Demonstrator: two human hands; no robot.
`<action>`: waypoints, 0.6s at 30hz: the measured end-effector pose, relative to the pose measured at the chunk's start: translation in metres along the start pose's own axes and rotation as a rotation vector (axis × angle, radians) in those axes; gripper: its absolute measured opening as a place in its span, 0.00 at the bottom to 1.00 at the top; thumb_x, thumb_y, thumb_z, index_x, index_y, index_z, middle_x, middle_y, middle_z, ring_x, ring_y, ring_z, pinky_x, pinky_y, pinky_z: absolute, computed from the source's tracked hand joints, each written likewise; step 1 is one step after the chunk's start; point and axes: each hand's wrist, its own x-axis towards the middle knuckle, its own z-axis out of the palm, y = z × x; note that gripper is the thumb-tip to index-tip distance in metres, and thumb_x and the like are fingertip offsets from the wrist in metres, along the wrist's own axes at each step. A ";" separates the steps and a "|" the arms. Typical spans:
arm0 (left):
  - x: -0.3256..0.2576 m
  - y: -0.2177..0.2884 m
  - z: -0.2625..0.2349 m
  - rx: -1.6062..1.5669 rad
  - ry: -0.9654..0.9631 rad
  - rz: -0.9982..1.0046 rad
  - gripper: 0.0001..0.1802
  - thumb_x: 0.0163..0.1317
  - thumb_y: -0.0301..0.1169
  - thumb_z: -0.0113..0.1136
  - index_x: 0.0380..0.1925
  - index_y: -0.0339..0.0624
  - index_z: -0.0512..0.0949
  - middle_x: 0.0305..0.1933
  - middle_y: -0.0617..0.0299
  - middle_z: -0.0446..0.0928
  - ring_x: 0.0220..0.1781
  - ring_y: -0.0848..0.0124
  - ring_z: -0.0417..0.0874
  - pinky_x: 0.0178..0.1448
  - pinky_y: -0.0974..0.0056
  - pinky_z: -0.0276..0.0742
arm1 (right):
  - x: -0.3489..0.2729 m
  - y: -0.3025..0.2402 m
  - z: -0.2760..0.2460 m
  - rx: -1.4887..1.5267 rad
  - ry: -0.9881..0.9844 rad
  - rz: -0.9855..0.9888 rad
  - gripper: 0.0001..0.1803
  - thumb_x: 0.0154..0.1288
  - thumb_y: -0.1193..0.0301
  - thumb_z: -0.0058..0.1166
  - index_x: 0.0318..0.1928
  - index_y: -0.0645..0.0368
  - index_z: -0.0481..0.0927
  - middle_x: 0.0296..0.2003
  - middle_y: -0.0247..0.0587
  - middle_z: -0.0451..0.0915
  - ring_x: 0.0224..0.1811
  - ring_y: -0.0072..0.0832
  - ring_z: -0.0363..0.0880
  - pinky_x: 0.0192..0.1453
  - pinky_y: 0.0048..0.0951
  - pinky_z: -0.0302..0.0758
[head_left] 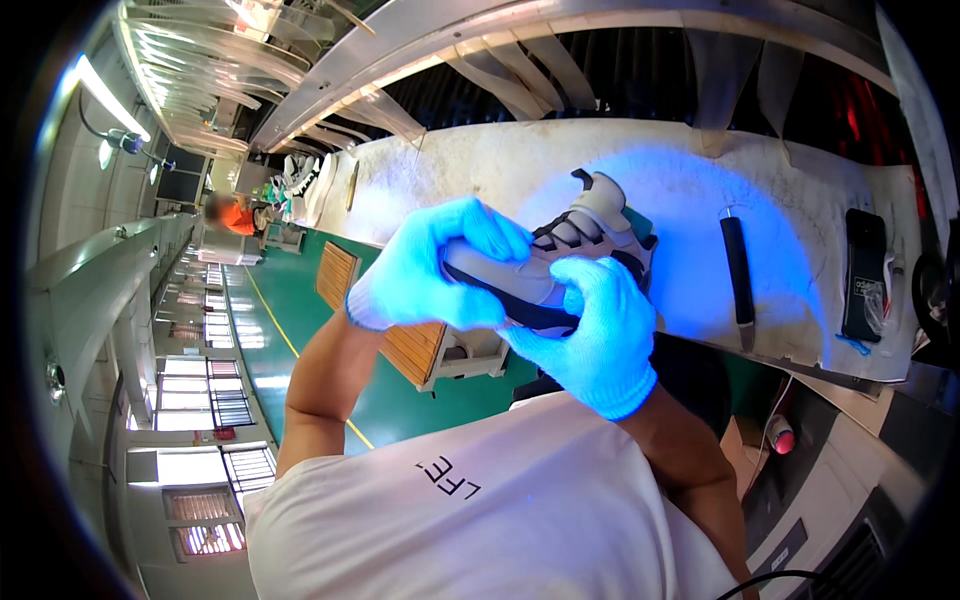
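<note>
Gloved left hand [432, 265] and right hand [596, 335] around shoe [560, 262]

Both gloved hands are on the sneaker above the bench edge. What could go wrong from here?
1. The sneaker is held in the air by the left hand and right hand, off the workbench; a slip could drop it to the floor.
2. The dark-handled tool lies close on the right; a swing might knock it.

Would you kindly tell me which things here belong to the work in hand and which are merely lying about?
In hand:
- grey and black shoe
- left hand, gloved
- right hand, gloved

Lying about:
- black-handled tool
- black flat package
- both on the white bench
</note>
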 end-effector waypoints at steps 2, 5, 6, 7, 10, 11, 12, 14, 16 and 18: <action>0.006 0.028 0.006 0.378 -0.033 0.000 0.31 0.45 0.38 0.96 0.44 0.41 0.85 0.53 0.53 0.89 0.58 0.60 0.92 0.66 0.54 0.87 | 0.008 0.003 -0.002 -0.027 -0.013 -0.010 0.41 0.49 0.52 0.90 0.56 0.53 0.79 0.43 0.42 0.81 0.44 0.44 0.84 0.43 0.46 0.83; 0.008 0.036 0.013 0.458 -0.018 -0.068 0.35 0.43 0.42 0.97 0.45 0.40 0.84 0.53 0.54 0.90 0.55 0.63 0.92 0.61 0.59 0.88 | 0.005 0.003 -0.008 -0.039 0.017 -0.025 0.42 0.50 0.54 0.91 0.60 0.53 0.78 0.46 0.41 0.81 0.41 0.37 0.86 0.40 0.38 0.84; 0.012 0.040 0.016 0.469 -0.035 -0.037 0.35 0.42 0.40 0.97 0.46 0.39 0.85 0.53 0.54 0.90 0.54 0.63 0.93 0.59 0.59 0.89 | 0.001 0.002 -0.011 -0.030 0.033 -0.006 0.42 0.51 0.54 0.91 0.60 0.54 0.78 0.47 0.41 0.80 0.41 0.37 0.86 0.40 0.38 0.85; 0.015 0.044 0.019 0.463 -0.035 -0.063 0.35 0.42 0.40 0.97 0.47 0.39 0.85 0.54 0.54 0.90 0.54 0.63 0.93 0.59 0.59 0.89 | -0.004 0.003 -0.012 -0.023 0.050 0.013 0.43 0.51 0.54 0.91 0.61 0.54 0.78 0.48 0.42 0.80 0.41 0.37 0.86 0.40 0.38 0.85; 0.020 0.053 0.026 0.480 -0.041 -0.057 0.35 0.42 0.38 0.97 0.47 0.38 0.87 0.54 0.53 0.90 0.54 0.63 0.93 0.59 0.60 0.89 | -0.034 0.015 -0.013 0.058 0.102 0.101 0.49 0.51 0.55 0.91 0.67 0.57 0.74 0.49 0.46 0.78 0.48 0.43 0.85 0.45 0.46 0.86; 0.020 0.051 0.026 0.503 -0.048 0.005 0.34 0.42 0.38 0.97 0.47 0.38 0.87 0.54 0.53 0.90 0.53 0.63 0.94 0.58 0.60 0.89 | -0.044 0.017 -0.014 0.093 0.109 0.140 0.50 0.51 0.56 0.91 0.68 0.58 0.73 0.50 0.47 0.78 0.48 0.43 0.85 0.44 0.45 0.86; 0.021 0.049 0.028 0.522 -0.054 0.060 0.33 0.42 0.37 0.97 0.47 0.38 0.88 0.54 0.52 0.90 0.53 0.62 0.94 0.58 0.60 0.89 | -0.050 0.015 -0.017 0.098 0.095 0.156 0.52 0.53 0.59 0.91 0.72 0.59 0.71 0.53 0.49 0.77 0.49 0.43 0.86 0.44 0.44 0.88; 0.025 0.056 0.034 0.570 -0.068 0.091 0.31 0.42 0.36 0.97 0.44 0.38 0.89 0.53 0.52 0.91 0.52 0.62 0.95 0.58 0.59 0.90 | -0.056 0.014 -0.021 0.116 0.099 0.203 0.51 0.53 0.60 0.92 0.71 0.60 0.73 0.50 0.48 0.79 0.47 0.39 0.88 0.44 0.39 0.87; 0.030 0.062 0.038 0.627 -0.054 0.122 0.28 0.41 0.37 0.97 0.40 0.38 0.90 0.50 0.51 0.92 0.50 0.61 0.95 0.57 0.59 0.90 | -0.060 0.011 -0.020 0.293 0.058 0.279 0.46 0.54 0.63 0.91 0.69 0.59 0.76 0.43 0.43 0.80 0.41 0.34 0.87 0.43 0.36 0.86; 0.031 0.062 0.039 0.601 -0.075 0.138 0.28 0.41 0.38 0.97 0.40 0.39 0.90 0.49 0.51 0.92 0.50 0.61 0.95 0.56 0.59 0.90 | -0.060 0.008 -0.026 0.227 0.137 0.126 0.42 0.54 0.65 0.91 0.66 0.58 0.78 0.40 0.41 0.80 0.37 0.33 0.83 0.40 0.37 0.84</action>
